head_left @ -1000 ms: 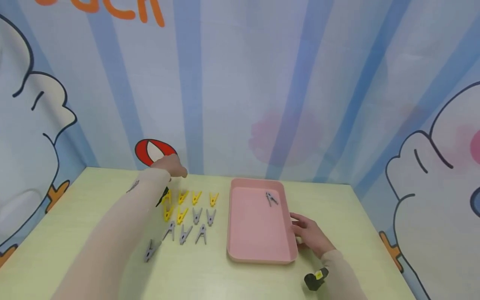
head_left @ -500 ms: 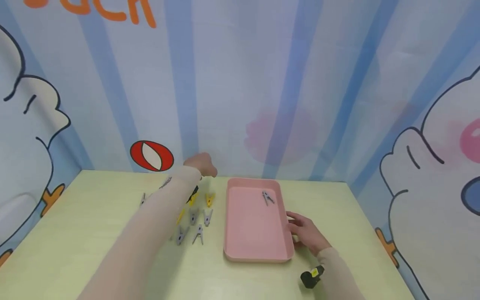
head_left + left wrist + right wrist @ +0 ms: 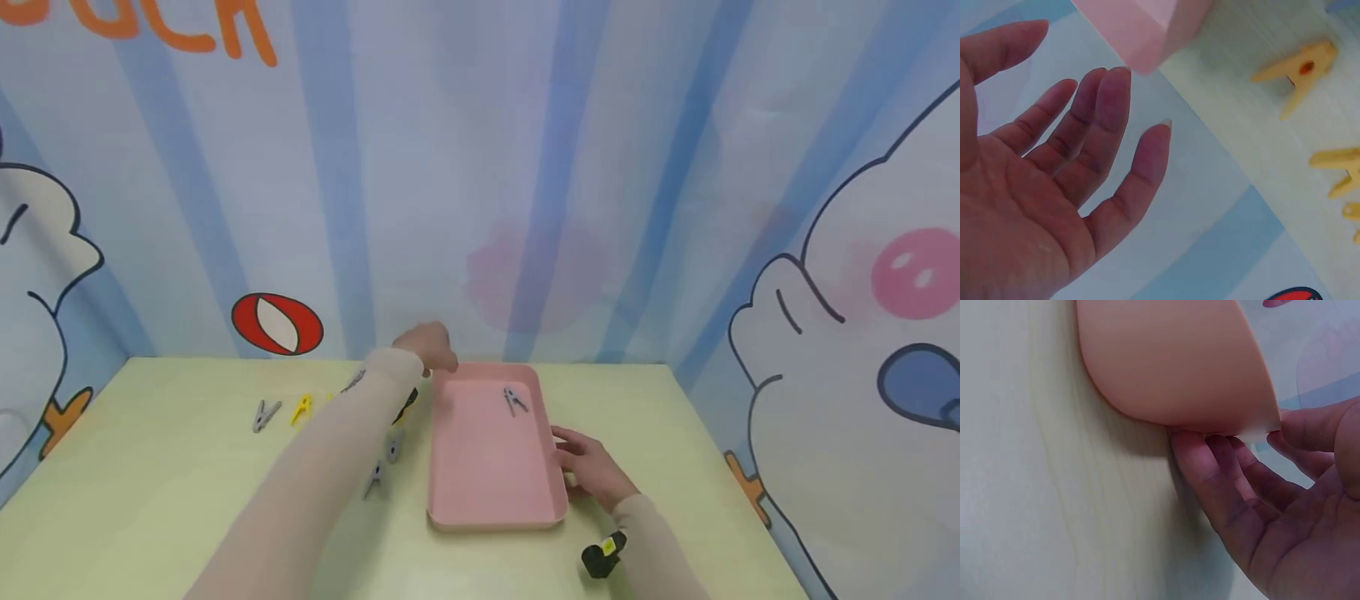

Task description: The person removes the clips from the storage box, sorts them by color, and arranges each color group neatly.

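Note:
My right hand (image 3: 596, 471) is at the right side of a pink rectangular tray (image 3: 498, 479). In the right wrist view, its thumb (image 3: 1313, 428) is at the rim and its other fingers are against the outer wall, gripping the tray (image 3: 1172, 362). My left hand (image 3: 427, 346) hovers by the tray's far left corner; the left wrist view has its fingers loosely bent and nothing held. Whether it touches the tray, I cannot tell. One grey clothespin (image 3: 514, 402) lies inside the tray, near its far end. A yellow clothespin (image 3: 1319, 62) lies close to the tray's corner.
Left of the tray, several yellow and grey clothespins lie on the pale table, among them a yellow clothespin (image 3: 302, 408) and a grey clothespin (image 3: 265, 415). My left sleeve (image 3: 315, 475) hides others. A printed backdrop (image 3: 420, 167) rises behind the table's far edge.
My left hand has travelled rightward from above the clothespins to the tray's far left corner. The head view has shifted slightly. My right hand stays at the tray's right side.

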Available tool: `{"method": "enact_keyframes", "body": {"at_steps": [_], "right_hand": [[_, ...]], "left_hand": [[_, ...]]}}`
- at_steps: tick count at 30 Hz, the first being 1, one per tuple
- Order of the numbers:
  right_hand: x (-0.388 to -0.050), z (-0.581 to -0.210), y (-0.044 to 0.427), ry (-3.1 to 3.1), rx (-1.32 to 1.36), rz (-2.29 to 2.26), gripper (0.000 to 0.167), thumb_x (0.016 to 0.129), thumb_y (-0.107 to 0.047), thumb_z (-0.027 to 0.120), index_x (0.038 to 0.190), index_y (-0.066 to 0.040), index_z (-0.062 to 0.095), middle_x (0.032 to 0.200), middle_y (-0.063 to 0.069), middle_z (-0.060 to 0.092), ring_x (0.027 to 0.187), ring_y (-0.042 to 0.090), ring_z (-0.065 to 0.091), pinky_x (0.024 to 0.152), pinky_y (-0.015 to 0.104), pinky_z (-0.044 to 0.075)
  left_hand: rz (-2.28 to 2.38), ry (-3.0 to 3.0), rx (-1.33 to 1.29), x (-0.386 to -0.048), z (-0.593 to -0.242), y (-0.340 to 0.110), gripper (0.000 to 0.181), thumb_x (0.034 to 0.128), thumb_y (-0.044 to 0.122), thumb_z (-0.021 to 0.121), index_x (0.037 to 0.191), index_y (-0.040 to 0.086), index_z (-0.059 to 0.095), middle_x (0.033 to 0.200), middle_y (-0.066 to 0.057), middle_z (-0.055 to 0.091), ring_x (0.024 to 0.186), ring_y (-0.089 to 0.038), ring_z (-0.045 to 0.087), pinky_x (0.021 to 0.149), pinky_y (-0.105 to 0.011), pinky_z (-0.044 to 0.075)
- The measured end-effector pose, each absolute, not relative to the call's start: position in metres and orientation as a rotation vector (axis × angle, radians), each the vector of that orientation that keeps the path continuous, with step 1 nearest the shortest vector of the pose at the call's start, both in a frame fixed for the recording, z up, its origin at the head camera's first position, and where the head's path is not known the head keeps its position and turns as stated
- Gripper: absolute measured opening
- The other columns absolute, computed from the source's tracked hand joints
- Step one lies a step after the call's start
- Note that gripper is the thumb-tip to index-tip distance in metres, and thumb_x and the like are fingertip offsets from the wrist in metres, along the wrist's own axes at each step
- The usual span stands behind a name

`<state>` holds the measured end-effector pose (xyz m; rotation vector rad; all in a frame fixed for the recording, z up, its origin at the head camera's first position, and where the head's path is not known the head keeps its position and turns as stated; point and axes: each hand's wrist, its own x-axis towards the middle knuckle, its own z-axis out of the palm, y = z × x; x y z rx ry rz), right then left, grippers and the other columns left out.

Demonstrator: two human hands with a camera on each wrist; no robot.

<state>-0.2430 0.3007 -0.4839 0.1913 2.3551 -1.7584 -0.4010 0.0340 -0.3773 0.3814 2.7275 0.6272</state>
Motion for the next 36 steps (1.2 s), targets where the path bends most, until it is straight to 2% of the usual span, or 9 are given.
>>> {"method": "enact_keyframes", "body": {"at_steps": [5, 14, 17, 19, 24, 28, 30, 32, 36], "right_hand": [[-0.244, -0.488, 0.296, 2.358, 0.155, -1.748, 0.045, 0.102, -0.010, 0.052, 0.147, -0.008, 0.047, 0.128, 0.018, 0.060, 0.105, 0.029, 0.063, 0.068, 0.042, 0.055], [-0.246, -0.491, 0.288, 2.339, 0.081, -1.742, 0.046, 0.103, -0.012, 0.050, 0.149, -0.008, 0.044, 0.130, 0.019, 0.058, 0.108, 0.029, 0.062, 0.071, 0.039, 0.055], [-0.247, -0.490, 0.287, 2.344, 0.072, -1.738, 0.046, 0.103, -0.012, 0.049, 0.149, -0.008, 0.044, 0.131, 0.019, 0.058, 0.108, 0.029, 0.062, 0.071, 0.039, 0.055], [-0.247, -0.488, 0.287, 2.342, 0.082, -1.736, 0.046, 0.103, -0.012, 0.050, 0.149, -0.009, 0.045, 0.131, 0.018, 0.058, 0.108, 0.029, 0.061, 0.072, 0.039, 0.054], [-0.247, -0.485, 0.285, 2.348, 0.103, -1.731, 0.046, 0.103, -0.013, 0.051, 0.149, -0.010, 0.046, 0.132, 0.017, 0.057, 0.110, 0.029, 0.061, 0.073, 0.040, 0.055], [-0.246, -0.484, 0.281, 2.344, 0.101, -1.735, 0.046, 0.103, -0.012, 0.051, 0.149, -0.009, 0.045, 0.131, 0.018, 0.058, 0.109, 0.029, 0.061, 0.070, 0.040, 0.055], [-0.246, -0.484, 0.278, 2.342, 0.096, -1.735, 0.046, 0.103, -0.013, 0.051, 0.149, -0.010, 0.045, 0.131, 0.018, 0.058, 0.108, 0.029, 0.061, 0.068, 0.039, 0.055], [-0.247, -0.483, 0.276, 2.340, 0.086, -1.735, 0.046, 0.103, -0.013, 0.051, 0.149, -0.010, 0.045, 0.131, 0.018, 0.058, 0.107, 0.028, 0.062, 0.068, 0.039, 0.055], [-0.249, -0.482, 0.274, 2.346, 0.056, -1.739, 0.046, 0.103, -0.012, 0.050, 0.149, -0.010, 0.046, 0.129, 0.018, 0.059, 0.107, 0.028, 0.062, 0.066, 0.038, 0.054]], "left_hand": [[0.701, 2.700, 0.397, -0.394, -0.380, 0.044, 0.038, 0.0870, 0.011, 0.065, 0.064, 0.015, 0.035, 0.060, 0.002, 0.032, 0.043, -0.013, 0.040, 0.045, -0.029, 0.038], [0.709, 2.672, 0.438, -0.393, -0.389, 0.061, 0.049, 0.0890, 0.012, 0.065, 0.056, 0.018, 0.030, 0.051, 0.005, 0.016, 0.041, -0.014, 0.040, 0.045, -0.030, 0.038], [0.693, 2.675, 0.444, -0.393, -0.393, 0.070, 0.047, 0.0896, 0.014, 0.066, 0.058, 0.017, 0.031, 0.054, 0.004, 0.020, 0.043, -0.014, 0.042, 0.047, -0.030, 0.040], [0.691, 2.676, 0.442, -0.392, -0.396, 0.076, 0.042, 0.0899, 0.015, 0.066, 0.060, 0.016, 0.036, 0.059, 0.002, 0.035, 0.046, -0.016, 0.047, 0.048, -0.031, 0.042], [0.691, 2.658, 0.466, -0.391, -0.401, 0.091, 0.030, 0.0895, 0.011, 0.063, 0.066, 0.013, 0.045, 0.094, -0.012, 0.068, 0.050, -0.017, 0.052, 0.047, -0.029, 0.040], [0.698, 2.634, 0.476, -0.389, -0.406, 0.097, 0.016, 0.0906, 0.008, 0.058, 0.075, 0.010, 0.057, 0.108, -0.015, 0.068, 0.044, -0.014, 0.043, 0.044, -0.028, 0.036], [0.694, 2.637, 0.480, -0.388, -0.408, 0.099, 0.009, 0.0920, 0.008, 0.058, 0.091, 0.006, 0.067, 0.106, -0.014, 0.068, 0.042, -0.013, 0.042, 0.043, -0.029, 0.036], [0.665, 2.652, 0.485, -0.387, -0.411, 0.100, 0.016, 0.0932, 0.009, 0.058, 0.102, 0.004, 0.070, 0.101, -0.012, 0.069, 0.043, -0.014, 0.044, 0.045, -0.029, 0.038], [0.616, 2.719, 0.470, -0.382, -0.415, 0.104, 0.020, 0.0940, 0.011, 0.057, 0.104, 0.002, 0.070, 0.094, -0.012, 0.070, 0.057, -0.018, 0.055, 0.053, -0.032, 0.043]]}}
